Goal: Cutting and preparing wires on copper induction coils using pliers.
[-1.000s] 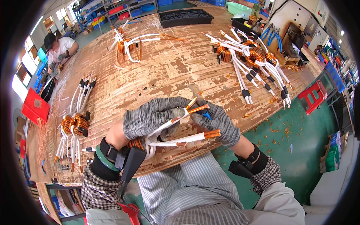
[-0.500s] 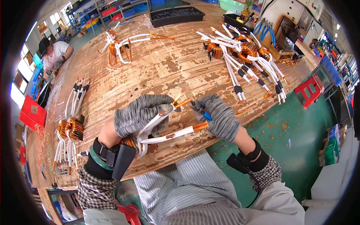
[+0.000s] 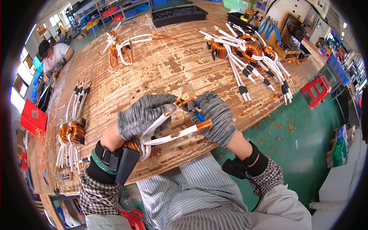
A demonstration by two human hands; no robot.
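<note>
Bright, even daylight is washing across the wooden table (image 3: pixel 161 74) before me, and the windows (image 3: pixel 17 96) to its left are glaring white, losing their detail. Small ceiling lamps (image 3: pixel 344 25) are shining beyond its right end. At its near edge, the gloved left hand (image 3: pixel 142 117) and gloved right hand (image 3: pixel 215 119) are showing crisply, while shelves (image 3: pixel 114 14) behind it are looking softer. Farthest from it, straight lines are bowing and dropping into round blackness.
</note>
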